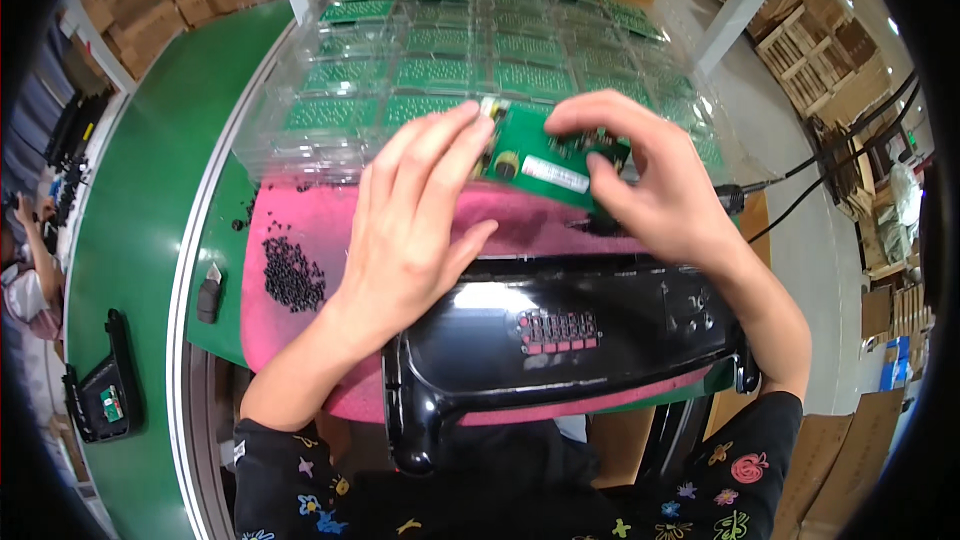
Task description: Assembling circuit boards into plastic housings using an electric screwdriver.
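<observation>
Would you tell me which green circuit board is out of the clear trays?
The board held by both hands, left hand and right hand; the others sit in the trays.

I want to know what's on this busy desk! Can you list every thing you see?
circuit board: one, green, held in both hands above the pink mat
clear trays: a stack, holding many green boards, behind the hands
pink mat: one, on the table
small black parts: a heap, on the mat's left
black housing: one, glossy, nearest the person
green conveyor belt: one, at left
cardboard boxes: several, brown, top left
left hand: on the board's left end
right hand: on its right end
</observation>
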The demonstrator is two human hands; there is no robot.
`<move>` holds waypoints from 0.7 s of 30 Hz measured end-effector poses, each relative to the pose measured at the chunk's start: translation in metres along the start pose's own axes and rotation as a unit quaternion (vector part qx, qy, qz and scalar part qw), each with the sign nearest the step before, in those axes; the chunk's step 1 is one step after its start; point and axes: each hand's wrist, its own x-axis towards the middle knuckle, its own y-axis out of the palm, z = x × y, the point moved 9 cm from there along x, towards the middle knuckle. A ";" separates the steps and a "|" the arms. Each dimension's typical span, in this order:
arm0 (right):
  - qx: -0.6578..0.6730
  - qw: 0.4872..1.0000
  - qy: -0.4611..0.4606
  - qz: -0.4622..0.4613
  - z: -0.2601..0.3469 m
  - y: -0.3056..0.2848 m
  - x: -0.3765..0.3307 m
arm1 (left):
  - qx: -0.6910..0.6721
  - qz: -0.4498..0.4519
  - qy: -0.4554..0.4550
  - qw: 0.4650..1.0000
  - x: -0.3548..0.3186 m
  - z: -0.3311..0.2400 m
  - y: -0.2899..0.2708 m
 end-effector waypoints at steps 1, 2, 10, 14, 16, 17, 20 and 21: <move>0.004 1.000 -0.010 0.009 0.013 0.003 -0.010 | 0.000 0.014 0.022 1.000 -0.001 -0.002 0.003; 0.010 1.000 -0.020 0.018 0.021 0.005 -0.017 | -0.010 0.012 0.046 0.999 -0.005 -0.002 0.005; -0.092 0.995 -0.020 -0.044 0.031 -0.009 -0.063 | -0.049 0.029 0.105 0.993 -0.012 -0.029 0.003; -0.114 0.990 0.019 -0.080 0.018 -0.015 -0.090 | -0.087 0.038 0.145 0.985 -0.016 -0.035 0.008; -0.059 0.993 0.073 -0.075 0.010 -0.013 -0.106 | -0.126 0.114 0.139 0.976 -0.021 -0.040 0.023; -0.016 0.993 0.107 -0.051 0.005 -0.010 -0.111 | -0.127 0.115 0.147 0.974 -0.023 -0.041 0.024; 0.059 0.976 0.212 0.004 -0.003 0.003 -0.138 | -0.172 0.194 0.135 0.956 -0.029 -0.042 0.033; 0.074 0.970 0.230 0.022 0.001 0.007 -0.145 | -0.201 0.202 0.137 0.949 -0.032 -0.044 0.035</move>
